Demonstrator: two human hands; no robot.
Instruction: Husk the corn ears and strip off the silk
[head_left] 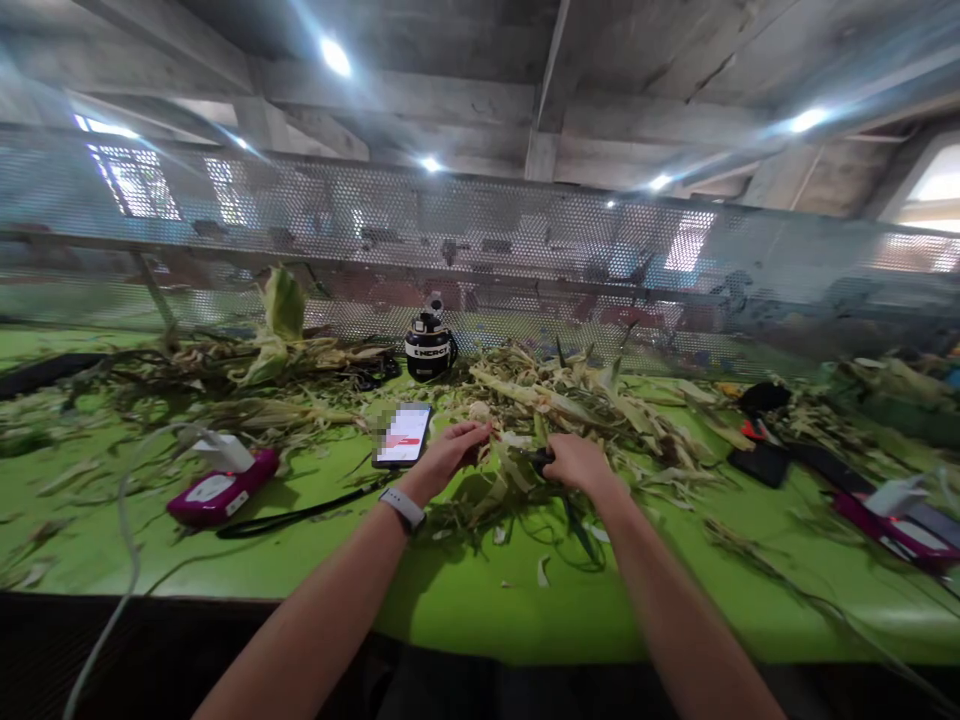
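A: Got a decent look at the hands?

B: Yep. Can see the bare left hand [448, 452] with fingers bent and pinched together at a pale green-and-white leafy piece of husk [517, 440], right near the middle of the bright green, smooth tabletop [525, 625]. Also got the bare right hand [581, 460] closed around a small dark object [540, 458], just beside the same husk. Can't tell the exact shape of that object, too covered by fingers and too blurry.

A: Anything on the wrist?

B: Yeah, a watch with a pale grey band [403, 508] on the left one.

A: And around the hands?

B: Loads. Just left of the left hand, a dark-edged smartphone with a lit screen [405, 435], lying face up. Past the hands, a big messy heap of yellowish-green husk strips [570, 390]. Behind the phone, a squat black container with a white lettered band [429, 350], standing upright. Further left, a magenta box with a white top [221, 490], with a thin black strap [300, 515] between box and phone. Way over right, another magenta-and-white box [900, 530].

A: And at the back?

B: Just a long grey perforated panel [487, 230], running right across.
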